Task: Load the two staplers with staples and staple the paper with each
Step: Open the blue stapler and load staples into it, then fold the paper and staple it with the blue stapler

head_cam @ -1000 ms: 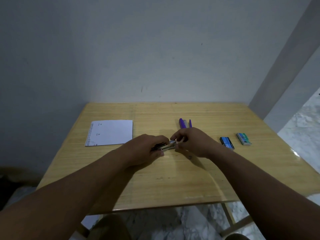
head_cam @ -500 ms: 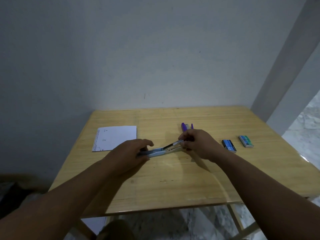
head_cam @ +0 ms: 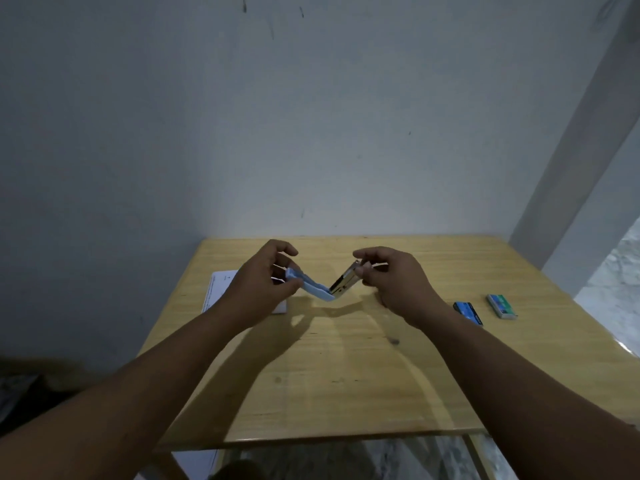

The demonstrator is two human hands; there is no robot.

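Observation:
A light blue stapler (head_cam: 313, 289) is held above the wooden table (head_cam: 346, 375), swung open into a V shape. My left hand (head_cam: 263, 282) grips its blue cover end. My right hand (head_cam: 391, 282) pinches the metal magazine arm (head_cam: 344, 282) at its raised tip. White paper (head_cam: 221, 289) lies on the table behind my left hand, partly hidden. A blue staple box (head_cam: 468, 312) and a green staple box (head_cam: 501, 305) lie at the right. The purple stapler is hidden behind my hands.
A grey wall stands directly behind the table. A pillar rises at the right, with marble floor beyond the table's right edge. A white sheet lies on the floor under the front edge.
The stapler has been lifted off the table and opened wider into a V. Both hands rose with it, and the camera tilted up.

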